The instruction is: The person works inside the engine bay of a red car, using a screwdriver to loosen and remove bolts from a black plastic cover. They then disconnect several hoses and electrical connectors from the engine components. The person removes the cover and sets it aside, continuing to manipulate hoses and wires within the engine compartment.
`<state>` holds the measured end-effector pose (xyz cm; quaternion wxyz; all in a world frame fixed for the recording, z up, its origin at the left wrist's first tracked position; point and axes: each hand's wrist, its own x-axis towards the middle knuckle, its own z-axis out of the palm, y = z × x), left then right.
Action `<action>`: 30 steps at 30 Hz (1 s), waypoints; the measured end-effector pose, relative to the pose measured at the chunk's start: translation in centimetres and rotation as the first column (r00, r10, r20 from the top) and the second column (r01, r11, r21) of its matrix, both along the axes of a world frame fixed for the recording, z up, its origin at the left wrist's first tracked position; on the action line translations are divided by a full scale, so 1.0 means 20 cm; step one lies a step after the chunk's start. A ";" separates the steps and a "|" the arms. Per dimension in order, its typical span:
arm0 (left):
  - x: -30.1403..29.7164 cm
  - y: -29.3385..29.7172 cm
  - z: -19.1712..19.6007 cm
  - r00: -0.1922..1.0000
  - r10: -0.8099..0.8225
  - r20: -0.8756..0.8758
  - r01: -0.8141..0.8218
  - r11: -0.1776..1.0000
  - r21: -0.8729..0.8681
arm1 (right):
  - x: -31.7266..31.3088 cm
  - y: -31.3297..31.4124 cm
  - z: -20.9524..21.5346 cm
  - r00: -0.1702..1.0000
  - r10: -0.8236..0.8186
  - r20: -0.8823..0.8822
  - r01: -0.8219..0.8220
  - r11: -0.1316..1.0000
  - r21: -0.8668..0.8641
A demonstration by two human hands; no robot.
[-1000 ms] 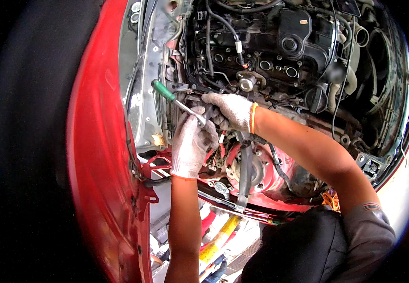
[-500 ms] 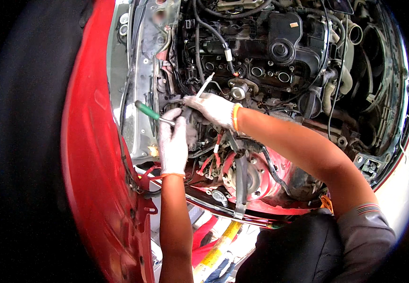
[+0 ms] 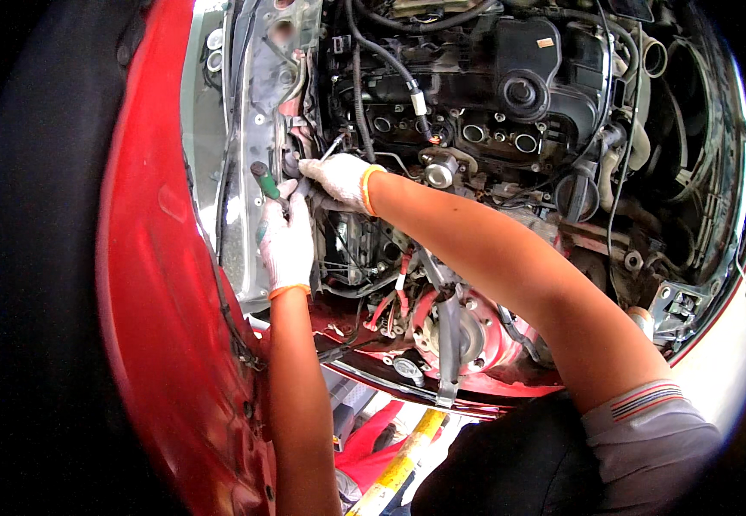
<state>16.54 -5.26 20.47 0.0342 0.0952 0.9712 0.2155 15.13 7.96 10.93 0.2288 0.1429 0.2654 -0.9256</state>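
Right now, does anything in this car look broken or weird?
Nothing looks broken. The engine bay is partly taken apart, with loose wires hanging low. The left hand grips a green-handled tool; the right hand reaches beside it.

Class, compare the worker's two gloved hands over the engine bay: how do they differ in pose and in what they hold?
The left hand grips a green-handled screwdriver beside the grey inner panel; the right hand holds no such tool and presses into the engine parts. The left forearm rises straight up from below, while the right arm crosses in from the lower right. Both wear white gloves with orange cuffs.
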 end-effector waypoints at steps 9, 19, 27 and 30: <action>-0.06 0.00 -0.01 0.991 0.052 0.126 -0.050 0.999 -0.021 | -0.03 -0.03 -0.02 0.997 -0.047 0.067 0.041 0.996 0.085; -0.26 -0.02 0.08 0.654 0.255 0.713 -0.617 0.725 0.307 | -0.08 -0.05 -0.01 0.993 -0.045 0.108 0.022 0.979 0.201; -0.28 0.01 0.05 0.706 0.230 0.670 -0.573 0.742 0.349 | -0.10 -0.03 -0.02 0.985 -0.085 0.151 0.084 0.996 0.014; -0.23 -0.02 0.02 0.972 -0.224 0.065 0.230 0.965 -0.126 | -0.07 -0.03 0.00 0.987 -0.073 0.143 0.072 0.997 0.012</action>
